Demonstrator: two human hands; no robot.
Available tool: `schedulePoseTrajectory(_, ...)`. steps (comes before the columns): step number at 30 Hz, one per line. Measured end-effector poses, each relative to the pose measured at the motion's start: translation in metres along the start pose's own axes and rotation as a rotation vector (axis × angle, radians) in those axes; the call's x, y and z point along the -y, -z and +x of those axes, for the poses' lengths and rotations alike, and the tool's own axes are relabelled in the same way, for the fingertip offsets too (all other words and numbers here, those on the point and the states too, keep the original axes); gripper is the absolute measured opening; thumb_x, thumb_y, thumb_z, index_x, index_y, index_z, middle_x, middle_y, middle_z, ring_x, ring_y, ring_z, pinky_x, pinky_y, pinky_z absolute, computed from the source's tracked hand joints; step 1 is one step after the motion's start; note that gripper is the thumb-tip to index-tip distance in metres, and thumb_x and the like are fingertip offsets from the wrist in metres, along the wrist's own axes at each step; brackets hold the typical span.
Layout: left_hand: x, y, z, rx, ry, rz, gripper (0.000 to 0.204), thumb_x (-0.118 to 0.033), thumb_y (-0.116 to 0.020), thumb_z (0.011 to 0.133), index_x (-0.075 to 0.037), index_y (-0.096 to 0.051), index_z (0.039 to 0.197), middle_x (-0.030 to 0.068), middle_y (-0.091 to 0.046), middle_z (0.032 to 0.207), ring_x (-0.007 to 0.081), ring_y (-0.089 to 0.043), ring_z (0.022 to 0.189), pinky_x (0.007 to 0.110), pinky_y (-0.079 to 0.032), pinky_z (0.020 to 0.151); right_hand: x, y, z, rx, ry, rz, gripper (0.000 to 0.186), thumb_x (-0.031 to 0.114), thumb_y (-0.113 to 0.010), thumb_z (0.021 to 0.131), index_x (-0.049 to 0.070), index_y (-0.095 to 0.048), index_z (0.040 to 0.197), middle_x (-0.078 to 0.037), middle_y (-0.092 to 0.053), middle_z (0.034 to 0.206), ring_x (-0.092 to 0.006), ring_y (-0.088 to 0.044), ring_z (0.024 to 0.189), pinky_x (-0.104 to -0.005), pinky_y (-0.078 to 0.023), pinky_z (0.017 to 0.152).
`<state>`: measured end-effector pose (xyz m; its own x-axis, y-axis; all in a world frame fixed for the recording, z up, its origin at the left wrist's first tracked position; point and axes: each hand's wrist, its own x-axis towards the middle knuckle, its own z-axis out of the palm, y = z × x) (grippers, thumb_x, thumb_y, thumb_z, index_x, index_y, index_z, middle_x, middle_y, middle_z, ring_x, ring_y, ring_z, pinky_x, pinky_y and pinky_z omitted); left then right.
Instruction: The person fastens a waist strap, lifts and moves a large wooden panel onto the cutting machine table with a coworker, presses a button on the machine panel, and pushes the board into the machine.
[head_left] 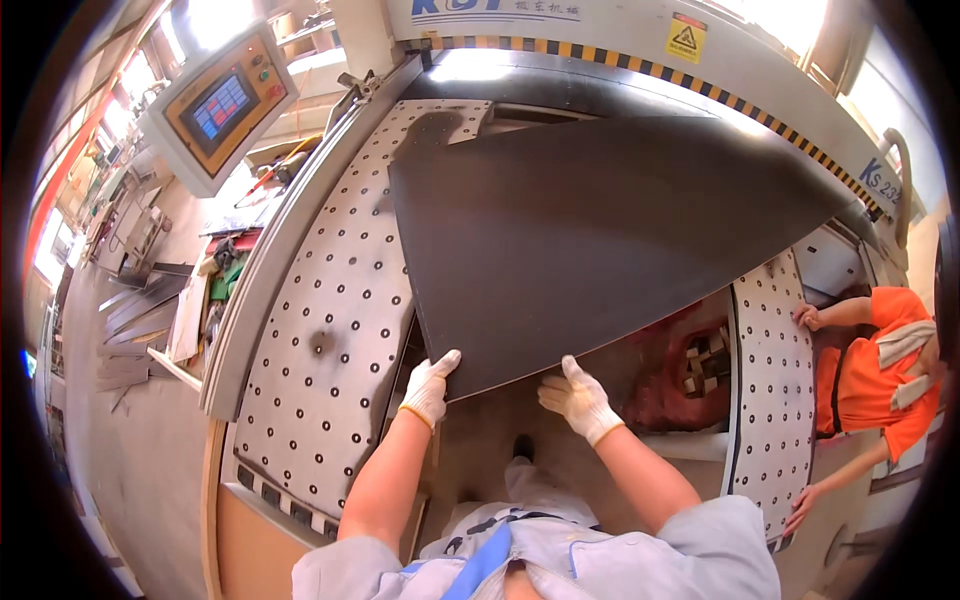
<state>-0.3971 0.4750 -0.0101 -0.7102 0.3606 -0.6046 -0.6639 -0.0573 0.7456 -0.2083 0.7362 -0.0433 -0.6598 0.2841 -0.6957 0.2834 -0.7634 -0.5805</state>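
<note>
White gloves (582, 402) with yellowish cuffs (417, 415) on both hands (430, 388), short light grey sleeves (722, 542) farther back, blue strip (482, 562) on the shirt front (620, 568), dark shoe (523, 447) below.

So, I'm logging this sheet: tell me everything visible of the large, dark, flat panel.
The large, dark, flat panel looks like a thin board with a smooth, matte face and straight edges; its material is uncertain. It lies askew, partly over the pale bed with black-ringed dots at left, its near corner jutting toward the person. The white-gloved left hand holds that corner, thumb on top; the white-gloved right hand is at the near edge, thumb seemingly against it. The panel's underside is hidden.
</note>
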Motion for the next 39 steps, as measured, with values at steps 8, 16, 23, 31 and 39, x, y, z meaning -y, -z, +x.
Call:
schedulePoseTrajectory(8,0.004,0.017,0.016,0.001,0.012,0.0,0.059,-0.042,-0.086,0.104,-0.012,-0.067,0.15,0.0085,-0.076,0.142,0.0346,-0.074,0.126,0.081,-0.049,0.104,0.005,-0.083,0.011,0.003,0.031,0.217,0.054,0.038,-0.078,0.114,0.001,-0.062,0.148,-0.022,-0.072,0.138,-0.0423,-0.077,0.119,-0.0619,-0.065,0.106)
schedulePoseTrajectory(16,0.002,0.005,0.015,-0.005,0.01,-0.115,0.05,-0.023,-0.086,0.106,-0.006,-0.065,0.148,0.0117,-0.076,0.138,0.0317,-0.079,0.117,0.052,-0.072,0.093,-0.005,-0.083,0.008,0.053,0.119,0.298,0.042,0.033,-0.078,0.114,0.005,-0.068,0.143,-0.015,-0.077,0.139,-0.0382,-0.079,0.122,-0.0589,-0.065,0.108)
schedulePoseTrajectory(23,-0.001,-0.001,-0.019,-0.018,0.011,0.01,0.046,-0.029,-0.083,0.109,-0.007,-0.067,0.146,0.0107,-0.077,0.133,0.0315,-0.078,0.114,0.053,-0.071,0.087,-0.032,-0.086,0.024,-0.339,0.189,0.173,0.043,0.028,-0.085,0.109,-0.002,-0.072,0.138,-0.015,-0.076,0.139,-0.0302,-0.075,0.122,-0.0475,-0.063,0.109)
schedulePoseTrajectory(31,0.089,0.026,-0.098,0.203,0.11,-0.043,0.052,-0.028,-0.089,0.105,-0.005,-0.063,0.144,0.0125,-0.076,0.13,0.0346,-0.08,0.106,0.054,-0.07,0.074,-0.084,-0.025,-0.094,-0.146,0.273,0.339,0.049,0.02,-0.079,0.112,-0.004,-0.063,0.152,-0.016,-0.074,0.142,-0.0332,-0.075,0.125,-0.0494,-0.065,0.108)
schedulePoseTrajectory(39,0.103,0.038,-0.163,0.185,0.239,0.016,0.049,-0.022,-0.085,0.107,-0.006,-0.064,0.148,0.0112,-0.074,0.136,0.0309,-0.078,0.111,0.051,-0.07,0.084,-0.127,-0.016,-0.138,-0.315,0.289,0.209,0.065,0.031,-0.085,0.108,-0.005,-0.061,0.155,-0.016,-0.068,0.153,-0.0301,-0.064,0.14,-0.048,-0.055,0.116)
